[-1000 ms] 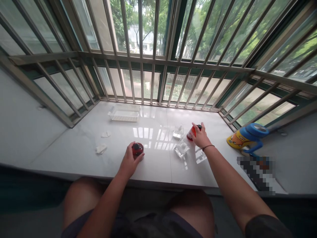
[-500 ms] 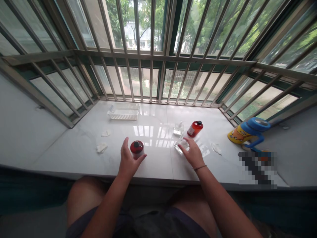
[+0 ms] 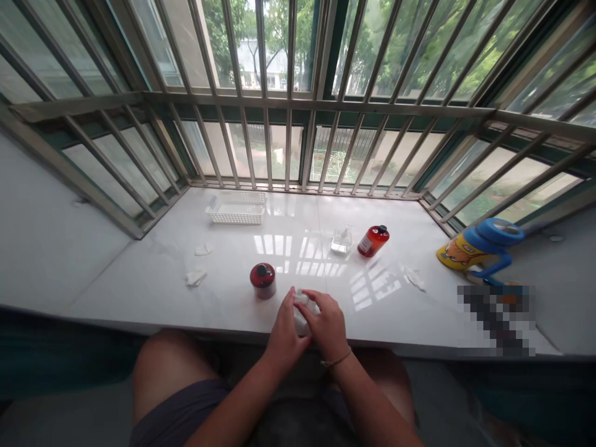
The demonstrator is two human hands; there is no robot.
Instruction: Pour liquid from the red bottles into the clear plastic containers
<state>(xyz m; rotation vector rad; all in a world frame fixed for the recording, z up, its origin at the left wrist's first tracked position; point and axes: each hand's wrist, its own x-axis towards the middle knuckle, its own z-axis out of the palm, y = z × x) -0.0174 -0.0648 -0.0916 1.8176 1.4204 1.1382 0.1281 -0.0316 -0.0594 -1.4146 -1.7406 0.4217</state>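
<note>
Grasping clear container: both hands | glossy white countertop | window bars beyond

The ledge is white, faintly veined in grey. By its front edge, the small container is clear to whitish; the black-capped bottle left of it is deep red. Toward the right edge, the second bottle is brighter orange-red, with a black cap and pale label. The basket near the back-left corner is white latticework; the right-edge jug is blue and yellow.
</note>
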